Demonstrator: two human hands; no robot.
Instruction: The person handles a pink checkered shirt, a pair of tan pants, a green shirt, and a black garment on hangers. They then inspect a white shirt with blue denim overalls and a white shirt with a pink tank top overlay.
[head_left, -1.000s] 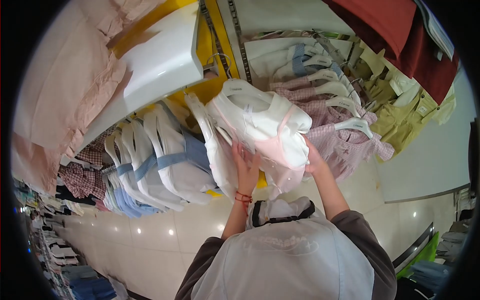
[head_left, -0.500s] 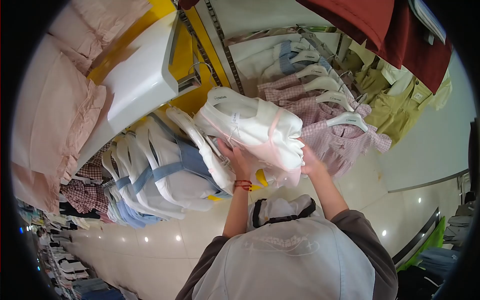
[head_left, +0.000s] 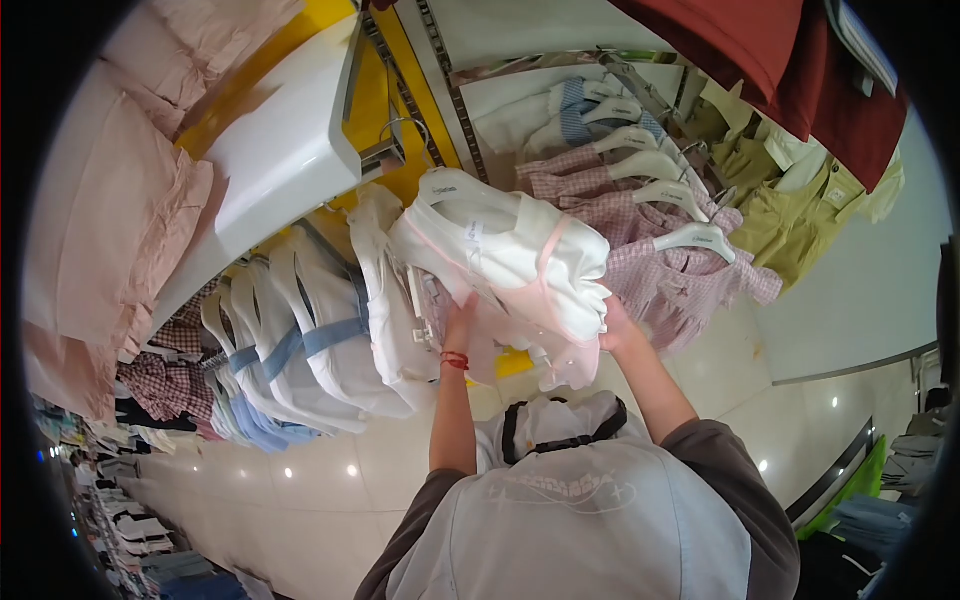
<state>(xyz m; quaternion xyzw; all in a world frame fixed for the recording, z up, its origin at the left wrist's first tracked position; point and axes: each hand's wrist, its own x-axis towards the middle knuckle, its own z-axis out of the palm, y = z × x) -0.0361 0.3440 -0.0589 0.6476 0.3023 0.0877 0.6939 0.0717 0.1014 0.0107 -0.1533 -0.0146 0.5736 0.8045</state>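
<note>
You stood at a clothing rack in a shop, and both your arms were raised to a white and pink garment (head_left: 520,265) on a white hanger (head_left: 455,187). Your left hand (head_left: 460,318) pressed up against the garment's underside near its left edge, with a red bracelet (head_left: 455,359) at the wrist; your right hand (head_left: 617,325) held its lower right edge. I could not tell how far the fingers of either hand had closed, as the cloth hid them. Left of the garment hung a row of white and blue tops (head_left: 300,340). Right of it hung pink checked dresses (head_left: 670,270), and further right yellow-green shirts (head_left: 800,215). Above the garment ran a white shelf (head_left: 290,150) against a yellow wall panel (head_left: 385,100). Below it lay a glossy, pale tiled floor (head_left: 320,490) with spots of reflected light.
</note>
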